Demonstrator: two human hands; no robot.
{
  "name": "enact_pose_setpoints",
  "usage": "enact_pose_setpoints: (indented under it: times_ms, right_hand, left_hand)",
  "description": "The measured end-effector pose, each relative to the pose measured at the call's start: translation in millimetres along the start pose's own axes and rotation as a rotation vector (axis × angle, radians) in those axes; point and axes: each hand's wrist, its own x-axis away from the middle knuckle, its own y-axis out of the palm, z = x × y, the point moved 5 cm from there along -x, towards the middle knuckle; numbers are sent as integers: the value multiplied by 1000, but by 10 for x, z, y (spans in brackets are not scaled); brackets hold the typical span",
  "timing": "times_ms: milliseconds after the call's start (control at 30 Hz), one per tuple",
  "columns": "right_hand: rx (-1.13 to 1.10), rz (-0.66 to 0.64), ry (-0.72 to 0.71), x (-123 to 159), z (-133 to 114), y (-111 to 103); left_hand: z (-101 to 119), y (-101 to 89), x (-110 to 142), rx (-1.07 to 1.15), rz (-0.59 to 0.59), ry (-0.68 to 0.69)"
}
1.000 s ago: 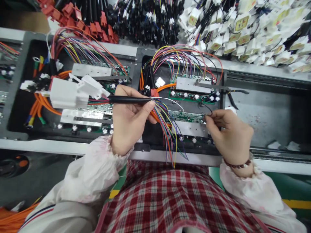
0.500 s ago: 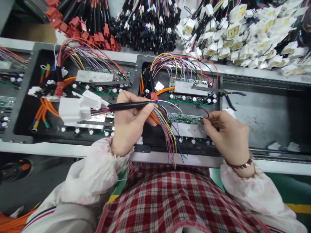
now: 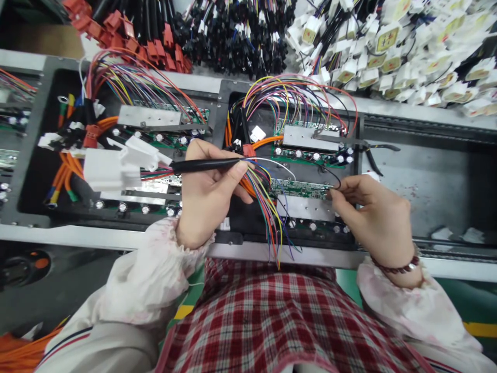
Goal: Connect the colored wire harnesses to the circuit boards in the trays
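Sleeve (image 3: 205, 165), black and slim, spills multicoloured wires (image 3: 272, 212), pinched by left hand (image 3: 209, 197); right hand (image 3: 376, 220) pinches dark wire (image 3: 336, 175).

Black sleeving (image 3: 205, 165): flexible plastic, smooth, semi-gloss. White connector (image 3: 111, 170): moulded plastic, smooth. Loose wires (image 3: 272, 212): thin plastic insulation, slight sheen. Heat sink (image 3: 310, 137): bare metal, flat, dull silver. Red plugs (image 3: 112, 23): hard plastic, smooth. Housing (image 3: 33, 155): dark grey, matt; appears to be coated metal, though the view is too soft to confirm. Rail (image 3: 295, 255): smooth metal, satin. Apron (image 3: 267, 316): woven checked cloth, matt. Sleeves (image 3: 145, 274): thin cloth, gathered and wrinkled. Bracelet (image 3: 399, 268): beads, glossy.
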Motion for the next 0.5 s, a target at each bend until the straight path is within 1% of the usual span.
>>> enact_pose_setpoints:
  times_ms: [200,333,433,467,500]
  right_hand:
    - [-4,-26,11,-13,2,14]
    - [1,-31,21,-36,47,20]
    - [5,-58,16,-24,67,-3]
    - [26,-55,7,-9,47,-20]
    - [65,-19,-2,9,6,-48]
  left_hand:
    - [16,1,6,-53,1,8]
    - [24,4,9,-42,-5,20]
    - [24,4,7,-44,6,16]
    - [23,5,5,-47,10,13]
    - [24,8,3,-49,12,12]
